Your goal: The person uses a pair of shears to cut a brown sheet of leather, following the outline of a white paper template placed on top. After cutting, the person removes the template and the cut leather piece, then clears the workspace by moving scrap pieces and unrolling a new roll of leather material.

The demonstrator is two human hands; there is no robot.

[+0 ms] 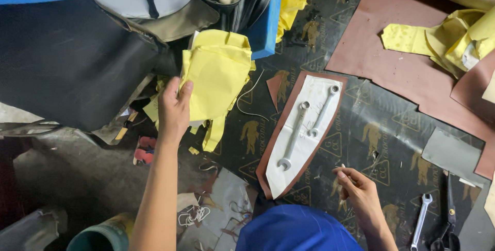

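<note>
Fingers of left hand (174,107) pinch yellow sheets (216,73), long axis running upward.

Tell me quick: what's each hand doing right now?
Left hand: fingers gripping the yellow sheets.
Right hand: fingers closed on a small pale stick.
</note>
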